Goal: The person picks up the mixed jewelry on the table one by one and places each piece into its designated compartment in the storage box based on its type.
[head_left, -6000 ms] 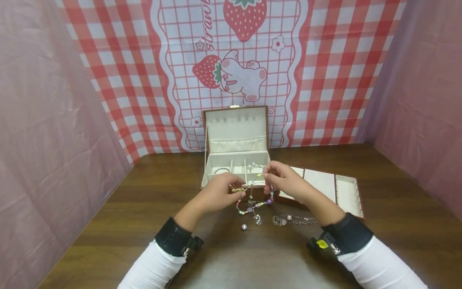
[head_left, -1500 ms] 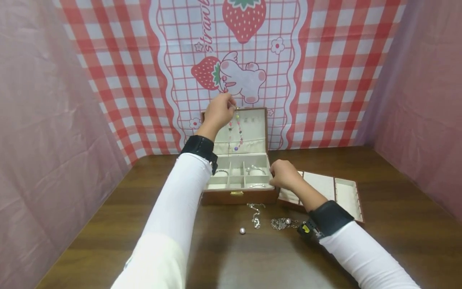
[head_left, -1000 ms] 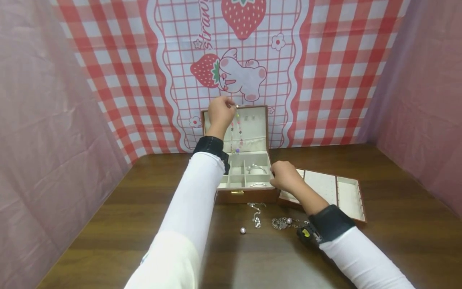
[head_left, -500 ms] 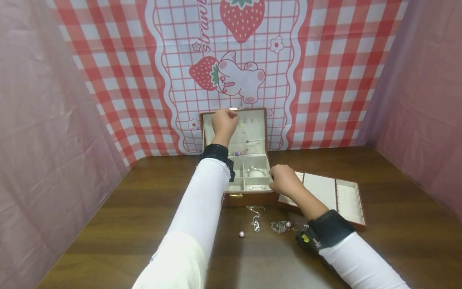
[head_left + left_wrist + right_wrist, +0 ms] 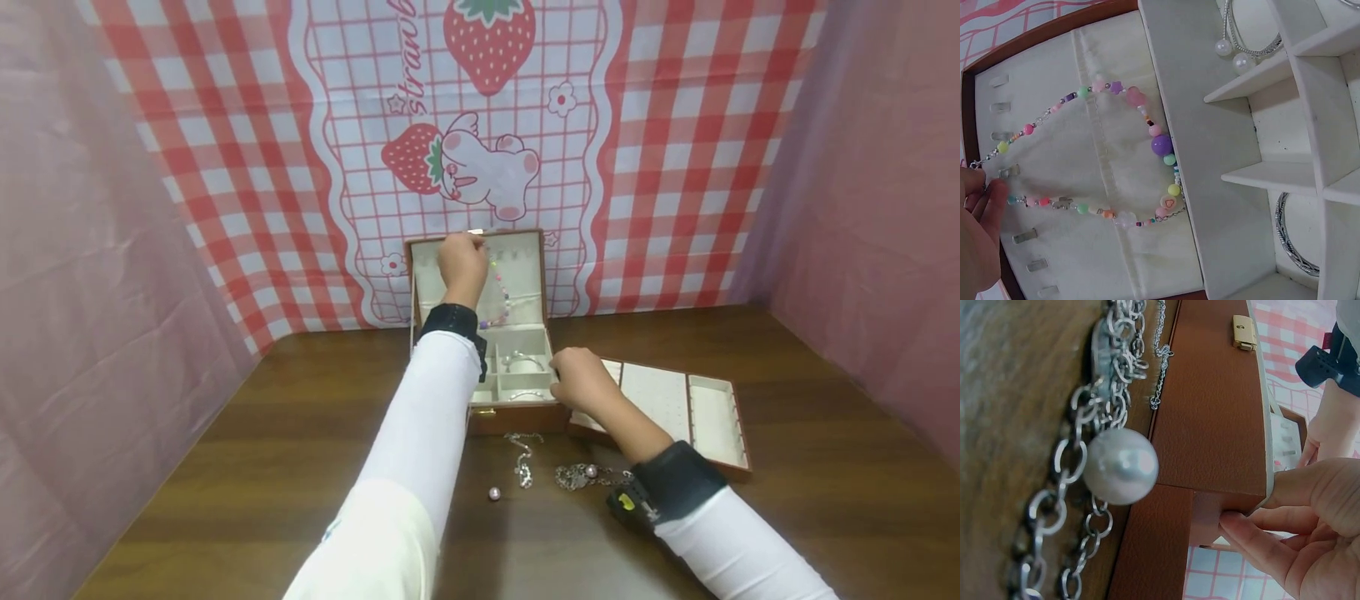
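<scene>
A brown jewelry box [image 5: 517, 421] stands with its lid raised. My left hand [image 5: 463, 268] pinches the clasp end of a colorful beaded necklace [image 5: 1161, 145] at the row of small hooks [image 5: 1000, 107] inside the lid. The necklace hangs in a loop down the cream lining, its large purple bead lowest. In the right wrist view, my right hand [image 5: 1310, 531] grips the box's front corner, thumb over the rim and fingers outside. A pearl-ended silver bracelet [image 5: 1242, 64] and a twisted bangle [image 5: 1291, 240] lie in separate compartments.
On the table in front are a silver chain [image 5: 522, 467], a loose pearl [image 5: 494, 493] and a thicker chain with a pearl [image 5: 573, 477]. A divided tray [image 5: 660, 396] sits against the box's right side. A checked cloth [image 5: 675, 150] hangs behind.
Both hands were at the necklace in front of the box. The left hand has carried it up to the lid and lowered slightly; the right has moved onto the box's corner and stayed.
</scene>
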`<state>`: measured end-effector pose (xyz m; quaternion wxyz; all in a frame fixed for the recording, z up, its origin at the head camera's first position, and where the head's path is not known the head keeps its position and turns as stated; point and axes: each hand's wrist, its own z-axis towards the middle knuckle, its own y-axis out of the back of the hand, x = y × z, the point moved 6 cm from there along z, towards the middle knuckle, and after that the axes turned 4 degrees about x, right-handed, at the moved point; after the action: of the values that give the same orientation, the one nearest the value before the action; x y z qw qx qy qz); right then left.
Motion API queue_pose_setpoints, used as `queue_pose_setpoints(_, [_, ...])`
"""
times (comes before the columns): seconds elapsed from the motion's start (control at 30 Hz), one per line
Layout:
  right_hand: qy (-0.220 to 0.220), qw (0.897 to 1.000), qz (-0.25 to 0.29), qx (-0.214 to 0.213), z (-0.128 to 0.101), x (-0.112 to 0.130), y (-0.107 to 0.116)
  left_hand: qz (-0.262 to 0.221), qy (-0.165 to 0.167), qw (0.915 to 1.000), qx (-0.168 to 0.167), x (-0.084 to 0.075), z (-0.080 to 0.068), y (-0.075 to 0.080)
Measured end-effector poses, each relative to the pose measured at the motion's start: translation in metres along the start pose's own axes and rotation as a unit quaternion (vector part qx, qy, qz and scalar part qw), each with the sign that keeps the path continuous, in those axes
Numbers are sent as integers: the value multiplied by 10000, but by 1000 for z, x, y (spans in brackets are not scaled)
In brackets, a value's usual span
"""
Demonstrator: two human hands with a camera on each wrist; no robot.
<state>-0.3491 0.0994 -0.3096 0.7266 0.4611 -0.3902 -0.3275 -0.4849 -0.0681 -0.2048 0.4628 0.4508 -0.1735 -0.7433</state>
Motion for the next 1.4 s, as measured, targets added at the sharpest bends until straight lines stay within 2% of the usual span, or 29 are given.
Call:
queue_pose_setpoints(0.13, [33, 10000, 57, -43, -1, 3, -2, 312, -35, 9995, 83, 3, 1, -2])
queue_pose_setpoints(0.37, [-89, 10000, 39, -1, -3, 3, -1, 836, -197, 9957, 337, -3, 3, -6])
queue_pose_setpoints(0.57, [-20, 10000, -44, -82, 0, 5, 2, 1033, -556, 9931, 74, -9, 3, -6])
queue_pose_setpoints(0.63, [-18, 10000, -34, -79, 0, 6, 2, 1018, -595, 9930, 80, -9, 4, -6])
queue_pose_setpoints(0.77, [-71, 10000, -8, -46, 1, 6, 2, 1066, -580, 9918, 405, -7, 4, -8])
queue_pose_setpoints(0.93, [-96, 9999, -17, -54, 1, 7, 2, 787, -366, 9918, 939, -1, 4, -8])
queue_pose_setpoints(1.13, [-122, 9999, -57, -38, 1, 7, 2, 626, -553, 9837, 1590, 5, 1, -13])
queue_pose_setpoints(1.3, [-137, 9999, -77, -29, 1, 5, 0, 406, -666, 9827, 1680, 12, -2, -14])
queue_pose_setpoints(1.4, [-146, 9999, -5, 2, -1, 4, 0, 277, -628, 9823, 1742, 15, -6, -12])
